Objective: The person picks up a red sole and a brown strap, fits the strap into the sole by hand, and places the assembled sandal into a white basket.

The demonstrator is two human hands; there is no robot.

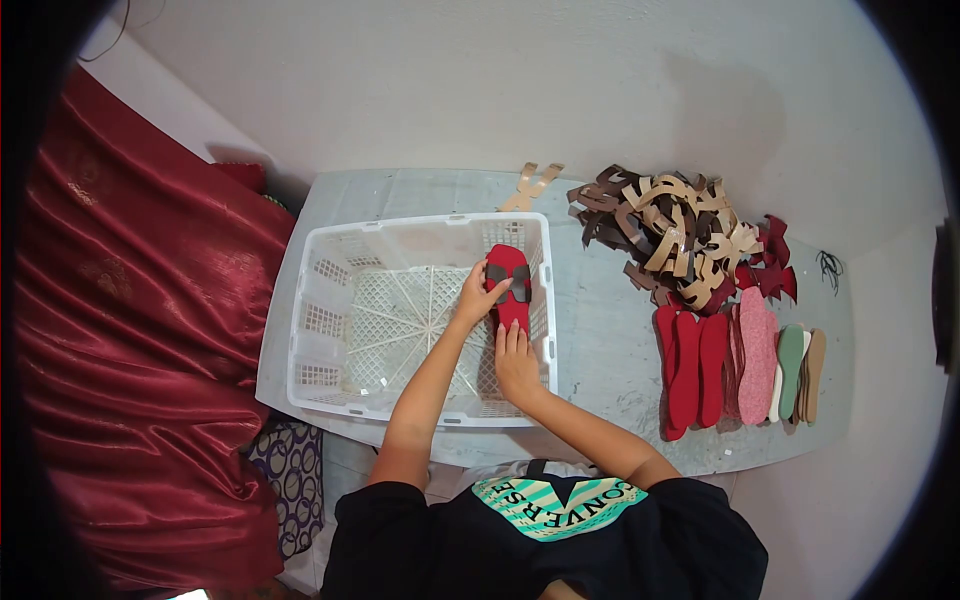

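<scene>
One red sandal sole point(511, 290) with a dark strap piece across its upper part lies inside the single white plastic basket point(330, 300), against the basket's right wall, and both hands are on it. The left hand point(478, 292) has its fingers curled onto the sole's left edge beside the strap, gripping it lightly; the right hand point(517, 362) lies flat and open just below, fingertips pressing the sole's near end. The sole's long axis runs away from the person, its strapped end pointing to the far side of the bench point(600, 340). To the right of the hands, well apart from them, a row of flat soles point(740, 365) lies on edge: about three red, one pink, one green, and a few pale or tan ones I cannot count exactly. Beyond that row sits one heap of brown and tan straps point(675, 235), too tangled to count. One tan strap piece point(532, 185) lies alone just past the basket's far rim.
</scene>
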